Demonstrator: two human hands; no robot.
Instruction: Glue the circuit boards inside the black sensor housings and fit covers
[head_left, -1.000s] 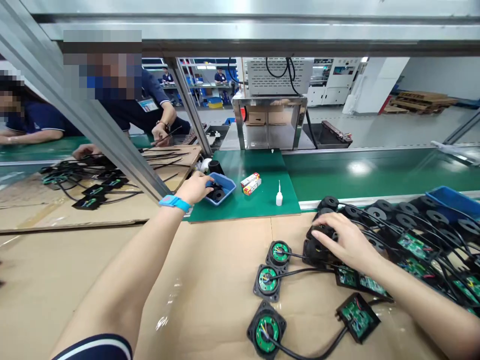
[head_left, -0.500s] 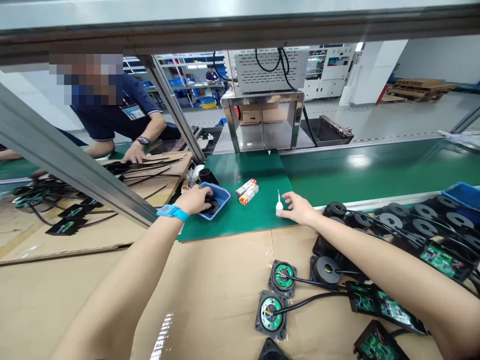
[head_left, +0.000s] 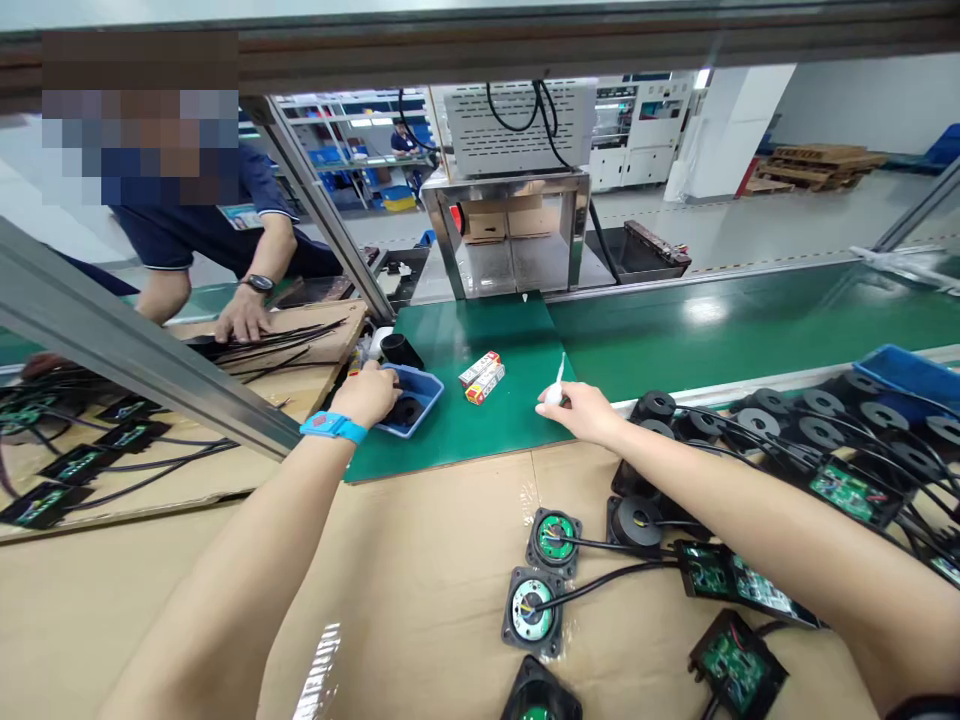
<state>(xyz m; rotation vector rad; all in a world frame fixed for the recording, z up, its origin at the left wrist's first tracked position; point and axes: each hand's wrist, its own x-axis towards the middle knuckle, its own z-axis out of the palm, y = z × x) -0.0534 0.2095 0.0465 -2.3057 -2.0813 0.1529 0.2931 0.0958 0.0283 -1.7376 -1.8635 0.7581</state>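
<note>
My right hand (head_left: 583, 410) pinches a small white dropper bottle (head_left: 555, 393), whose thin nozzle points up and leans slightly right, above the green mat (head_left: 517, 430). At the left side of a blue bin (head_left: 429, 408), my left hand (head_left: 367, 393) has its fingers curled at the rim; what they grip, if anything, is hidden. Black rings (head_left: 406, 411) lie inside that bin. Between my hands rest two small red, white and yellow boxes (head_left: 482, 377), side by side on the mat.
A black cup-like part (head_left: 401, 350) is behind the bin. Black round housings (head_left: 637, 522) with cables and circuit boards (head_left: 739, 655) crowd the right side. Two open square housings (head_left: 531, 610) lie on the cardboard. A co-worker's hand (head_left: 244, 315) is beyond the metal post (head_left: 187, 360).
My right hand has closed on the white bottle, which now leans. My left hand has drawn back slightly from the rings towards the bin's left rim. The view has shifted a little.
</note>
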